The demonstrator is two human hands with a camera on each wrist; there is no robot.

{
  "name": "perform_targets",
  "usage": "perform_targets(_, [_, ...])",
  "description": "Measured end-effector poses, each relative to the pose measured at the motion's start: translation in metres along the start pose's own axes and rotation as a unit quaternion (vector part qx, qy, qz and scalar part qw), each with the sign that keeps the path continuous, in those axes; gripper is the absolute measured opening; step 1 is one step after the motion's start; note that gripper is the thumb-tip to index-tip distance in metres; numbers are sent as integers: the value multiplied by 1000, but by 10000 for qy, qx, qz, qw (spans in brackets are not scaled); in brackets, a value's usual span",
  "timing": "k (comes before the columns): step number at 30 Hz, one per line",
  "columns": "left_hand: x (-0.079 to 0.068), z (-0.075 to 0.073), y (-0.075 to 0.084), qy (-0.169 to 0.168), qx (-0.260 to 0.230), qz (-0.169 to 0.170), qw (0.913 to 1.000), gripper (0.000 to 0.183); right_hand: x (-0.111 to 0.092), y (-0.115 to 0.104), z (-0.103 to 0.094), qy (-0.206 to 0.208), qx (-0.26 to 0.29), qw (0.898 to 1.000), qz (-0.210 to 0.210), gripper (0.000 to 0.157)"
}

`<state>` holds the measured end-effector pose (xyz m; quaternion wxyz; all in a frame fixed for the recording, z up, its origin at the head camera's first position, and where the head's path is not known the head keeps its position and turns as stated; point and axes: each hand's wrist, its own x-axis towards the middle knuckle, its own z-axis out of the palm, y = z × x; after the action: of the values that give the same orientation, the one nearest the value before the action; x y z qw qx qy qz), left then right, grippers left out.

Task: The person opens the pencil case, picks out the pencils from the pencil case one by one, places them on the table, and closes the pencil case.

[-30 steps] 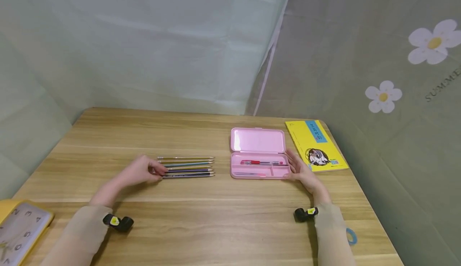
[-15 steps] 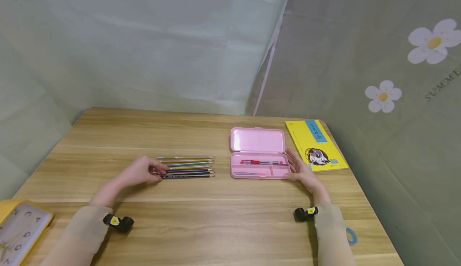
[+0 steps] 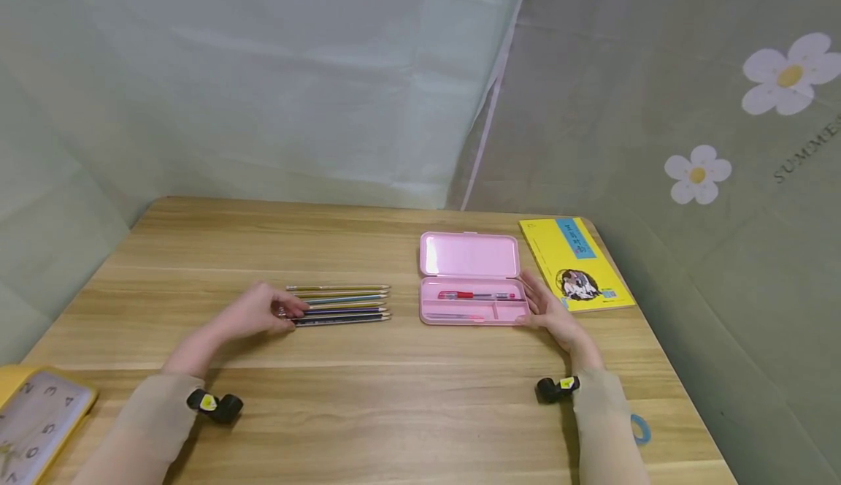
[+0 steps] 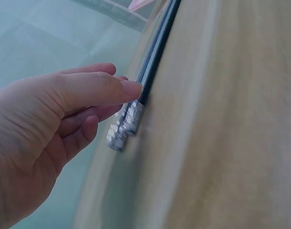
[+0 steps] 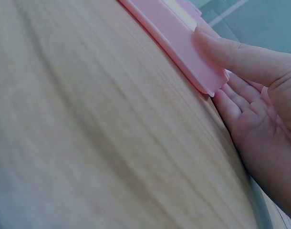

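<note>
In the head view, my left hand is at the eraser ends of a row of several pencils lying side by side on the table. The left wrist view shows my thumb and fingers pinching dark pencils just above their silver ferrules. To the right, a pink pencil case lies with its lid folded back. Inside are a red-capped pen and a slim pinkish stick. My right hand grips the right end of the case, its thumb over the front edge and fingers against the end.
A yellow book lies right of the case, near the table's right edge. A yellow clock is at the near left. A blue ring sits beside the right sleeve. Curtains hang behind the table.
</note>
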<state>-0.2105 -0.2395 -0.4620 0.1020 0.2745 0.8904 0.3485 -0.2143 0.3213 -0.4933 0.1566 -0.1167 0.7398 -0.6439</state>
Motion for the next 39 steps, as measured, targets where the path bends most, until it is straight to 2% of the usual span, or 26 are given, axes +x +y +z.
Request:
perform_targets(5, [8, -3, 10, 8, 191, -29, 9998, 29, 0, 1, -1, -48, 21, 10000, -51, 100])
perform_targets(10, [25, -2, 15, -16, 210, -61, 9998, 26, 0, 2, -1, -62, 3, 9999, -133, 100])
perform_targets(13, [40, 0, 14, 137, -20, -142, 9998, 29, 0, 1, -1, -19, 8, 9999, -166, 100])
perform_targets(19, [74, 7, 9, 706, -409, -189, 9965, 37, 0, 2, -2, -39, 12, 9998, -183, 101])
perform_targets(23, [94, 12, 11, 839, -649, -177, 9942, 40, 0, 2, -1, -65, 19, 9998, -171, 101])
perform_targets(31, [131, 26, 31, 665, -1145, 166, 9911, 49, -1, 4, 0, -48, -13, 9999, -130, 102])
perform_targets(39, [161, 42, 57, 239, -1471, 151, 9887, 60, -1, 3, 0, -48, 47, 9999, -109, 103])
